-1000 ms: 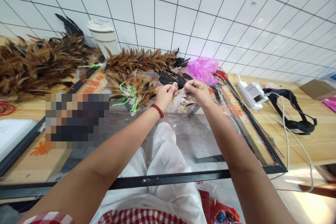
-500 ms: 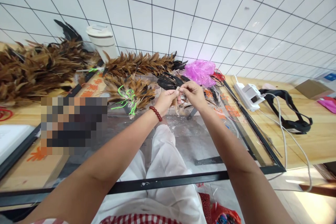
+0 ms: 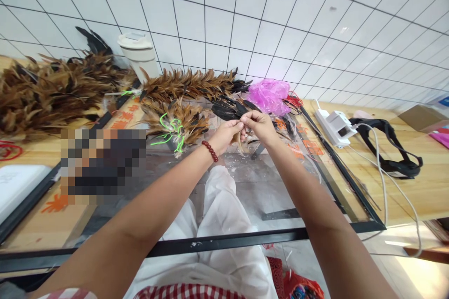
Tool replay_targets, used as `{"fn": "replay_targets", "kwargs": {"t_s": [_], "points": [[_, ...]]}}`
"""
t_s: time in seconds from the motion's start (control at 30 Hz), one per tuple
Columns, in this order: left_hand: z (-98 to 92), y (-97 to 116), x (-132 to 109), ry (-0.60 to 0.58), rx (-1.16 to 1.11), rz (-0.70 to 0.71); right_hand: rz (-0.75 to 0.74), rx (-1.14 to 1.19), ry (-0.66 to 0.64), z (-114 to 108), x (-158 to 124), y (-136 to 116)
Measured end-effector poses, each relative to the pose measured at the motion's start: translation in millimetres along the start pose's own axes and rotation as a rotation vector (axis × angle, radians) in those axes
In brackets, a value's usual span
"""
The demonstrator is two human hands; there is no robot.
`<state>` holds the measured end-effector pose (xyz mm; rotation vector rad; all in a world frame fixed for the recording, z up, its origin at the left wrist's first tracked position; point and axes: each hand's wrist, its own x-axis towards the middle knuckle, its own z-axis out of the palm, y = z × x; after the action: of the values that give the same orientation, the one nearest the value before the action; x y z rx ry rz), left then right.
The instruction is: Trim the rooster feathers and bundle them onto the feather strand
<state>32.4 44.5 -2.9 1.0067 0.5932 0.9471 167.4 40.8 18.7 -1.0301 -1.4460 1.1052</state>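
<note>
My left hand (image 3: 226,135), with a dark red bead bracelet (image 3: 209,151) at the wrist, is closed on a small tan feather (image 3: 240,145) whose end hangs below the fingers. The fingertips of my right hand (image 3: 258,126) pinch close against the left ones, at the feather's upper end; the pinched part is mostly hidden. Just behind the hands lie long black feathers (image 3: 228,108). To the left is a bunch of brown feathers (image 3: 191,124) with bright green strings (image 3: 171,131) across it. A row of brown feathers (image 3: 185,83) runs along the wall behind.
A glass tabletop with a black frame (image 3: 231,241) lies under my arms. Big brown feather bundles (image 3: 63,88) and a white lidded cup (image 3: 138,53) stand left. A pink plastic bag (image 3: 269,96) lies behind my right hand. A power strip (image 3: 335,126) and black headband (image 3: 389,149) are right.
My fingertips have come closer together, and my right hand now covers more of the pinched part. The whole view has shifted slightly to the right. The surrounding feathers have stayed in place.
</note>
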Motion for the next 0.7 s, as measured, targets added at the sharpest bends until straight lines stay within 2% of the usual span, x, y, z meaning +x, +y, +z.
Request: {"fn": "replay_targets", "kwargs": {"t_s": [0.17,0.33,0.4,0.53,0.6,0.67,0.7], "points": [[0.5,-2,2,0.139,0.085,0.054,-0.073,-0.334,0.053,-16,7,-4],[-5.2,-1,6,0.286,-0.025,0.107,-0.057,-1.047,-0.049,-55,5,-8],[-6.8,0,6,0.324,-0.048,0.11,-0.078,-1.217,-0.092,-65,3,-5],[-7.3,1,6,0.349,-0.059,0.099,-0.26,-1.339,-0.245,-60,0,4],[-7.1,1,6,0.356,-0.064,0.089,-0.294,-1.421,-0.3,-52,0,9],[-7.1,2,7,0.365,-0.075,0.08,-0.278,-1.485,-0.278,-47,1,12],[-7.3,2,7,0.369,-0.08,0.077,-0.265,-1.475,-0.225,-47,2,13]]}}
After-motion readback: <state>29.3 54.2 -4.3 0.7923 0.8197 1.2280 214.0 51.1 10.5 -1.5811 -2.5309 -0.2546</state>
